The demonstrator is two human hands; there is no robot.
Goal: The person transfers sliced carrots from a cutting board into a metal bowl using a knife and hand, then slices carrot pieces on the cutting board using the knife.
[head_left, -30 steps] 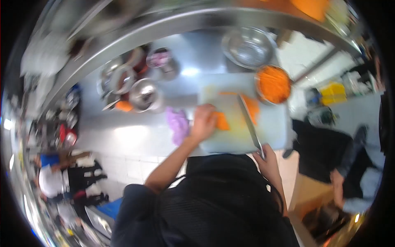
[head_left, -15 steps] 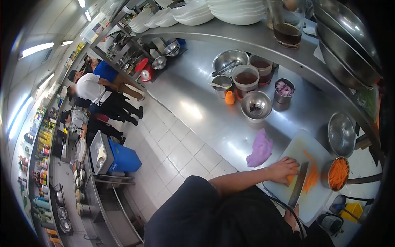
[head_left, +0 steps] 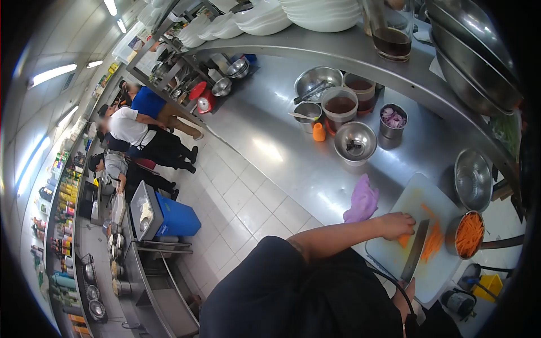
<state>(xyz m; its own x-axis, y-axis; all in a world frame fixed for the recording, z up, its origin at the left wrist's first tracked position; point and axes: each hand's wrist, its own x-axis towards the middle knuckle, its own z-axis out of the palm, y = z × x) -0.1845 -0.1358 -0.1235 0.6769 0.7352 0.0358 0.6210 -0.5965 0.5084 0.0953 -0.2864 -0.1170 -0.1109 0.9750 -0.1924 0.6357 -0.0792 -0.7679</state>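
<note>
Carrot held by left fingers, right fingers gripping knife, shreds beside it, metal pot near.

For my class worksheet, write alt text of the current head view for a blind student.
A person's right hand holds a knife over a white cutting board, close beside a carrot piece under the left hand. Carrot strips lie on the board and in a metal container beside it; metal bowls stand on the steel counter.
</note>
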